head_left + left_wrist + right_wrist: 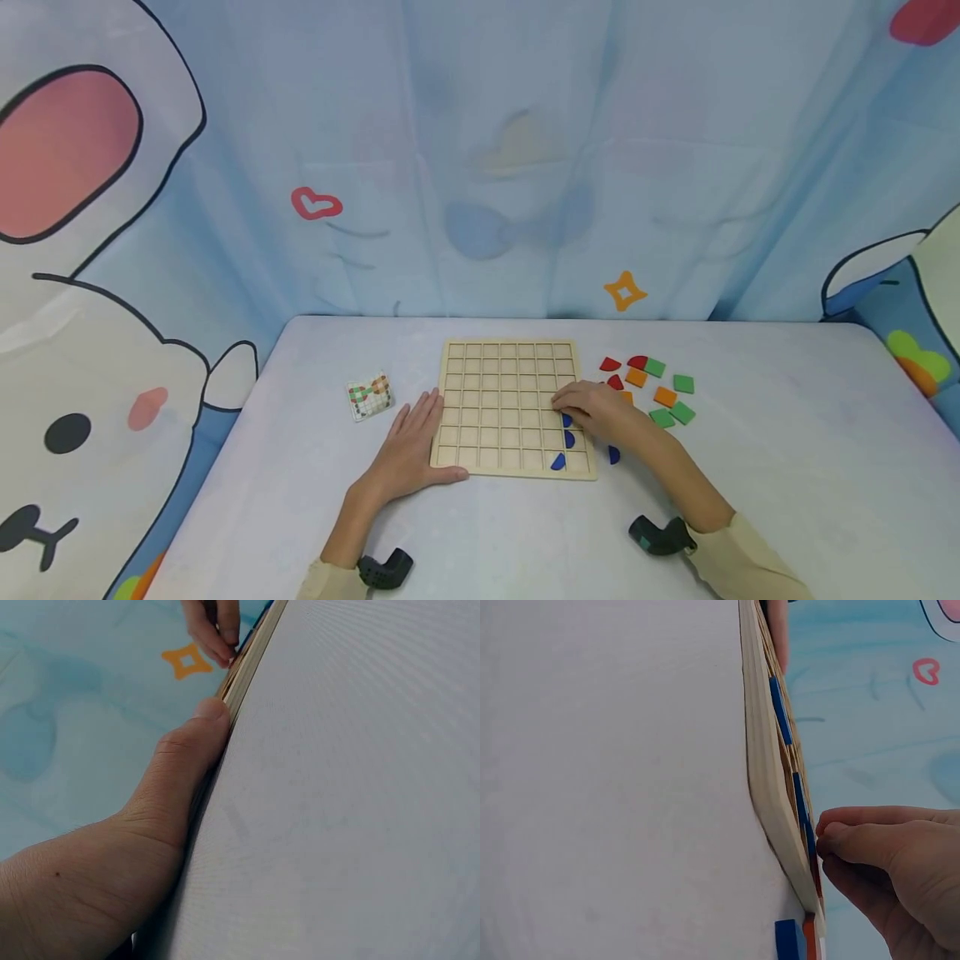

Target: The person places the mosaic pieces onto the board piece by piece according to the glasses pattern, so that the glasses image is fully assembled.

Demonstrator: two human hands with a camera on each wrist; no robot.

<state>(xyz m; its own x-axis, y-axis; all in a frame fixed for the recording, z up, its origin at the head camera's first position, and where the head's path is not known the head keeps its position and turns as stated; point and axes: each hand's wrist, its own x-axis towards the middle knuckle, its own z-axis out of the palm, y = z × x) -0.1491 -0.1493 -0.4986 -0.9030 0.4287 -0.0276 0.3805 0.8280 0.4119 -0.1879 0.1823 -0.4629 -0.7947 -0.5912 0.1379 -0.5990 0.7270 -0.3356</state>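
A pale wooden grid board [491, 417] lies on the table. My left hand [408, 454] rests along its left edge, fingers straight and thumb at the front left corner. Over the right side of the board, the thumb and fingers of my right hand [607, 412] come together and pinch a small red piece [817, 881], mostly covered by the hand in the head view. Nearer to me in the right-hand columns are blue half-round pieces, among them one blue piece [558, 462] in the front row and another blue piece [570, 439] just behind it.
One blue half-round piece [614, 455] lies on the table right of the board. Beyond it are scattered green squares [683, 383], orange squares [665, 397] and red pieces [611, 364]. A small packet with a coloured pattern [370, 396] lies to the left.
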